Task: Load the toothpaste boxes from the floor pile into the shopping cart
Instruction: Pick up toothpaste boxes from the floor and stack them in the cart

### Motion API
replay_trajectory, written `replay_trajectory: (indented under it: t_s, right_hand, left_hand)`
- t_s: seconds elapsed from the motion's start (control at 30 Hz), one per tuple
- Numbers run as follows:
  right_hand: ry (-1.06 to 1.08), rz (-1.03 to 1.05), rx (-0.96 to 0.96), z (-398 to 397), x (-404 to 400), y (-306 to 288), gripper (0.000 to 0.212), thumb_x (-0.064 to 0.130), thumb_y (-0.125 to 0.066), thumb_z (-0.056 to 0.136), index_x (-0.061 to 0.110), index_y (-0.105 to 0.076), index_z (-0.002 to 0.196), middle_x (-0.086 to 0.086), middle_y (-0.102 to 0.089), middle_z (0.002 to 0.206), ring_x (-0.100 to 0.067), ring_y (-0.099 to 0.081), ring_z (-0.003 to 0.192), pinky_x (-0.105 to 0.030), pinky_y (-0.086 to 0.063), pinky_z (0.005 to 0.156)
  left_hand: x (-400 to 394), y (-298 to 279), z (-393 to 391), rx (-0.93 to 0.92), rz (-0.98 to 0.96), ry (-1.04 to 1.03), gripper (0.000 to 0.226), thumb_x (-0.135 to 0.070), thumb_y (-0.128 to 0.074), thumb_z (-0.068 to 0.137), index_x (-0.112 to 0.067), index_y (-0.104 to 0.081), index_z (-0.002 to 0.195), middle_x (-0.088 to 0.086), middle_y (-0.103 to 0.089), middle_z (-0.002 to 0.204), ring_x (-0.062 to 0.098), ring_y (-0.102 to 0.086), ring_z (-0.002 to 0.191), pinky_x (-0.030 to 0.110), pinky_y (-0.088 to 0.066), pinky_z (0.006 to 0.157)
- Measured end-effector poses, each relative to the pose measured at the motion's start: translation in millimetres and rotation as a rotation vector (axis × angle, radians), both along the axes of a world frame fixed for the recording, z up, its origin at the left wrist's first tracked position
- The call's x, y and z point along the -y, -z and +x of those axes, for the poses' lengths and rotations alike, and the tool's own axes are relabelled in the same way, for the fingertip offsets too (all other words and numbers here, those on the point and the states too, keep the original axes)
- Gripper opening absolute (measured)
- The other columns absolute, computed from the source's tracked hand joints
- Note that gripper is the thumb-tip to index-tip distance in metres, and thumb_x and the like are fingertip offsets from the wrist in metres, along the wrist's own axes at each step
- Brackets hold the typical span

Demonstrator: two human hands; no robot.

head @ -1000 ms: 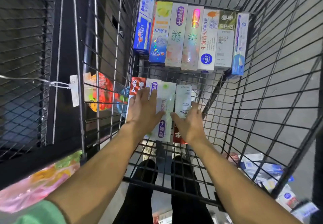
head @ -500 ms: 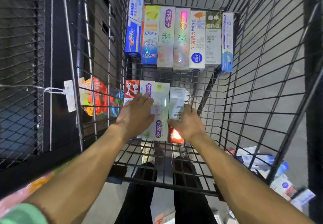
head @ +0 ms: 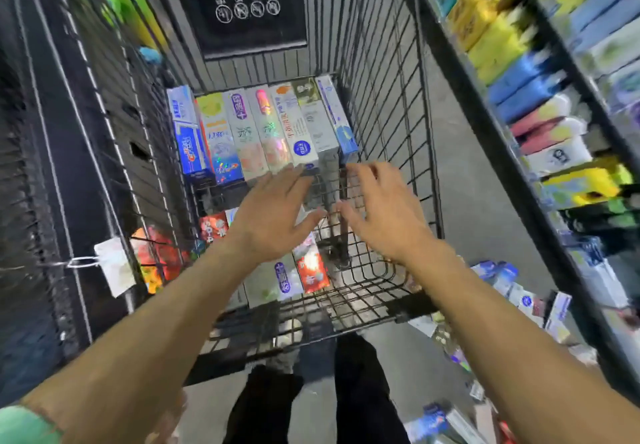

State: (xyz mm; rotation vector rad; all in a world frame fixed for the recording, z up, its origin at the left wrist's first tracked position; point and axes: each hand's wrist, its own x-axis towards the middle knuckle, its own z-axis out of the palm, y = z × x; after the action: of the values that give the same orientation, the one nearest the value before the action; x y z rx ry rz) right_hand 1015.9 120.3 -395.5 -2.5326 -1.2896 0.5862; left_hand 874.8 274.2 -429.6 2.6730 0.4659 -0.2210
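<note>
Two bare hands hover apart above the black wire-mesh shopping cart (head: 412,152), fingers spread and holding nothing: left hand (head: 273,215), right hand (head: 384,211). A far row of glossy rectangular cardboard toothpaste boxes (head: 263,131) lies side by side against the cart's front wall; a nearer row (head: 298,273) lies on the grid floor beneath the left hand. More boxes form a loose floor pile (head: 519,298) right of the cart, beside blurred shelves (head: 554,72).

A grey floor (head: 485,180) runs between a shelf (head: 540,72) of coloured packages on the right and dark wire racks (head: 69,131) on the left.
</note>
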Motion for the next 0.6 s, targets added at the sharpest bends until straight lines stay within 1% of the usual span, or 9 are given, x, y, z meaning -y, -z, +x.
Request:
replay_trajectory:
  t_s: [0.13,0.2,0.3,0.37,0.47,0.53,0.6]
  right_hand:
    - [0.119,0.16,0.091,1,41,-55,0.055,0.037,-0.059,0.094,0.012,-0.048,0.141,-0.014,-0.047,0.138,-0.034,-0.048,0.124,-0.047,-0.045,0.101]
    - [0.173,0.202,0.2,-1,71,-75,0.055,0.042,-0.056,0.093,0.01,-0.053,0.138,-0.015,-0.051,0.137,-0.034,-0.05,0.122,-0.048,-0.044,0.102]
    - [0.313,0.191,0.282,-1,130,-92,0.064,0.054,-0.047,0.093,0.01,-0.052,0.139,-0.014,-0.052,0.139,-0.034,-0.05,0.126,-0.047,-0.042,0.106]
    - [0.412,0.152,0.312,1,179,-93,0.067,0.056,-0.045,0.093,0.009,-0.051,0.14,-0.015,-0.052,0.141,-0.034,-0.049,0.127,-0.047,-0.04,0.108]
    - [0.564,0.093,0.31,2,256,-83,0.073,0.059,-0.046,0.092,0.006,-0.05,0.141,-0.018,-0.05,0.146,-0.038,-0.047,0.133,-0.05,-0.04,0.11]
    - [0.648,0.063,0.306,-1,308,-68,0.073,0.059,-0.045,0.093,0.004,-0.05,0.141,-0.02,-0.049,0.147,-0.038,-0.046,0.134,-0.051,-0.039,0.111]
    - [0.704,0.04,0.302,-6,357,-45,0.072,0.057,-0.046,0.094,0.001,-0.05,0.14,-0.022,-0.049,0.146,-0.04,-0.047,0.133,-0.052,-0.04,0.111]
  left_hand:
    - [18,-44,21,0.059,0.046,0.126,0.081,-0.068,-0.024,0.096,-0.01,-0.042,0.149,0.018,-0.039,0.158,0.035,-0.034,0.147,0.054,-0.027,0.119]
    - [36,-62,35,0.106,0.058,0.206,0.078,-0.066,-0.026,0.097,-0.009,-0.045,0.147,0.019,-0.041,0.156,0.036,-0.036,0.145,0.053,-0.029,0.118]
    - [80,-84,61,0.186,0.061,0.323,0.075,-0.062,-0.033,0.097,-0.004,-0.051,0.142,0.021,-0.044,0.154,0.037,-0.041,0.143,0.054,-0.033,0.116]
    - [118,-88,79,0.229,0.075,0.429,0.072,-0.059,-0.037,0.097,-0.002,-0.057,0.136,0.022,-0.05,0.148,0.038,-0.046,0.139,0.054,-0.035,0.115]
    - [181,-78,102,0.246,0.081,0.559,0.072,-0.059,-0.036,0.097,-0.003,-0.055,0.139,0.02,-0.048,0.151,0.037,-0.043,0.142,0.054,-0.03,0.118]
    - [227,-66,115,0.254,0.077,0.613,0.073,-0.059,-0.035,0.097,-0.005,-0.053,0.141,0.018,-0.046,0.153,0.035,-0.04,0.145,0.053,-0.027,0.12]
    - [271,-49,124,0.279,0.068,0.654,0.072,-0.058,-0.037,0.097,-0.004,-0.056,0.139,0.018,-0.05,0.15,0.034,-0.044,0.142,0.052,-0.03,0.119]
